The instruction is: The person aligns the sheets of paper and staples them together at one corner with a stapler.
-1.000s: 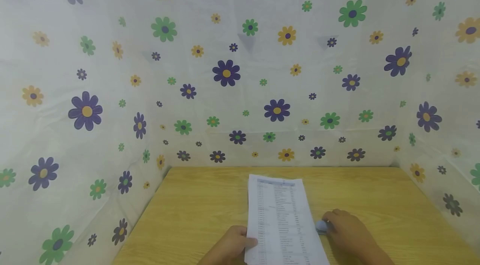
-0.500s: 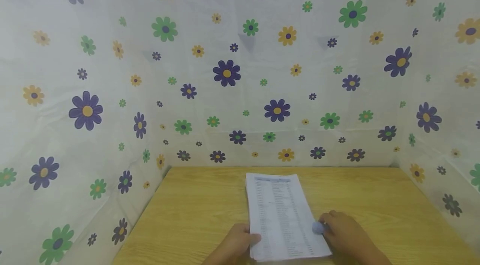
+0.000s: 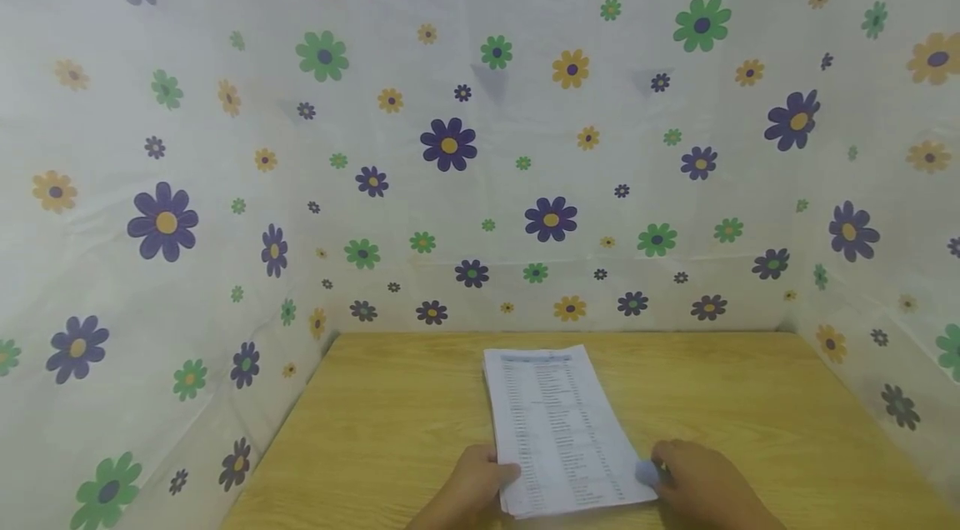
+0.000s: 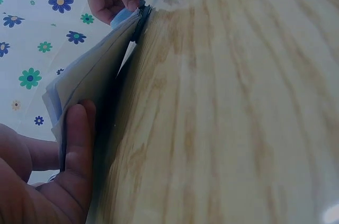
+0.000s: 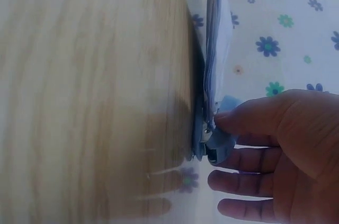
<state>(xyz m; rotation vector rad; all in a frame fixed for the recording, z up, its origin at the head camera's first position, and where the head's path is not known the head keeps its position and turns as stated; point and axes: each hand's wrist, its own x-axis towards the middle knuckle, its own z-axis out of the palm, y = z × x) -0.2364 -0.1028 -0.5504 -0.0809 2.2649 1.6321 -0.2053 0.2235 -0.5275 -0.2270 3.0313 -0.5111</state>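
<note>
A stack of printed paper sheets [image 3: 558, 422] lies at a slant over the table, its near edge lifted in the wrist views. My left hand [image 3: 472, 484] pinches its left edge, thumb on top and fingers underneath. At the near right corner my right hand [image 3: 708, 484] grips a small light-blue stapler [image 3: 647, 472]. In the right wrist view the sheets' edge sits between the top and base of the stapler [image 5: 222, 142], with the thumb against its top. The stapler's base is close to the wood.
The wooden table [image 3: 390, 405] reaches back to a white flower-print curtain [image 3: 525, 122]. That curtain also runs along the left and right sides of the table.
The stack has turned and shifted slightly left, so its near edge now shows whole. My right hand has moved a little nearer with the stapler, from the right edge to the near right corner.
</note>
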